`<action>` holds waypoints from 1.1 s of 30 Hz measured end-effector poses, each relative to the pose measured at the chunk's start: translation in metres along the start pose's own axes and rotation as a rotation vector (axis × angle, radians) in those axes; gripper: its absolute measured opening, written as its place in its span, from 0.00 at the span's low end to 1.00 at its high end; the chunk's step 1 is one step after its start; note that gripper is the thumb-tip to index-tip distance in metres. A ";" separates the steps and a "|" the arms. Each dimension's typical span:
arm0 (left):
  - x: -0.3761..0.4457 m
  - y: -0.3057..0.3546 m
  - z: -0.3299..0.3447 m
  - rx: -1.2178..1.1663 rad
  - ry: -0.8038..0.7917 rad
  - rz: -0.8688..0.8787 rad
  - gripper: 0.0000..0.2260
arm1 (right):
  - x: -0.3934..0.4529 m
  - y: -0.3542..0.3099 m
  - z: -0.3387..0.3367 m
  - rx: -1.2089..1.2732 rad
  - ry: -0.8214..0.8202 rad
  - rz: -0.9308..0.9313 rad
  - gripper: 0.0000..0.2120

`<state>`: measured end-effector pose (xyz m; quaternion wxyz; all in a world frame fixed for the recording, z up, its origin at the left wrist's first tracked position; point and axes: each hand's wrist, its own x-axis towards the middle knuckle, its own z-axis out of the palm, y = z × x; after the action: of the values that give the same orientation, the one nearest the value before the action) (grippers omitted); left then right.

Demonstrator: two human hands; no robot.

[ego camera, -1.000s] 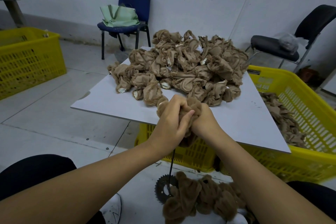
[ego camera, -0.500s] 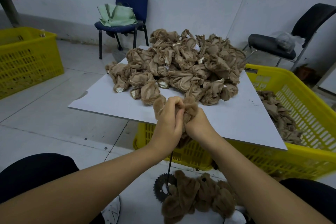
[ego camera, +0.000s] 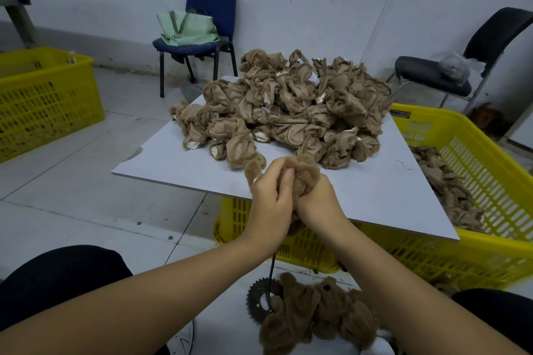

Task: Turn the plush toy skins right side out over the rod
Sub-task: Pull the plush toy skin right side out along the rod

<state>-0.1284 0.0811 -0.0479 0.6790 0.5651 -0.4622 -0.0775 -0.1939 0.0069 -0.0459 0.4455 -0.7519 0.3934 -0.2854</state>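
Fingers [ego camera: 284, 179] of the left hand [ego camera: 271, 204] curl tight into the plush skin [ego camera: 305, 173], and the right hand [ego camera: 320, 204] grips it from the other side, both bunched together over the near edge of the white desk [ego camera: 178, 164]. Below them a thin dark rod [ego camera: 271, 271] runs down to a toothed sprocket [ego camera: 255, 297] on the floor, beside finished furry skins [ego camera: 314, 314]. The unturned pile [ego camera: 288, 106] crowds the desk's far half; bare board lies left and right. A yellow crate [ego camera: 484, 170] sits under the desk's right edge.
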 end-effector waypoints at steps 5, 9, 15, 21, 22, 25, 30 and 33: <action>0.008 0.008 0.002 -0.031 0.068 -0.031 0.16 | 0.004 -0.006 0.000 -0.015 0.040 -0.004 0.05; -0.002 -0.011 0.004 -0.013 0.054 -0.154 0.14 | 0.004 0.004 0.009 -0.102 0.002 0.047 0.08; -0.023 -0.038 0.000 0.091 -0.023 -0.221 0.10 | -0.005 0.018 0.018 -0.087 -0.055 0.081 0.12; -0.015 -0.014 0.001 0.121 -0.017 -0.072 0.13 | -0.002 0.013 0.014 -0.056 -0.031 -0.013 0.09; -0.011 -0.008 0.000 0.120 -0.017 -0.034 0.14 | -0.001 0.012 0.013 -0.041 -0.018 -0.043 0.07; 0.004 -0.002 -0.001 0.166 -0.038 0.059 0.15 | 0.002 0.009 0.007 0.006 0.018 -0.078 0.10; -0.007 -0.021 0.003 0.191 -0.076 -0.103 0.13 | 0.000 0.012 0.013 -0.050 -0.090 0.041 0.06; -0.013 -0.027 0.004 0.201 -0.072 -0.139 0.13 | -0.003 0.013 0.017 -0.038 -0.108 0.067 0.14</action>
<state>-0.1278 0.0771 -0.0776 0.5948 0.6578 -0.4516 -0.0980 -0.1864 0.0129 -0.0648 0.4611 -0.7608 0.3992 -0.2218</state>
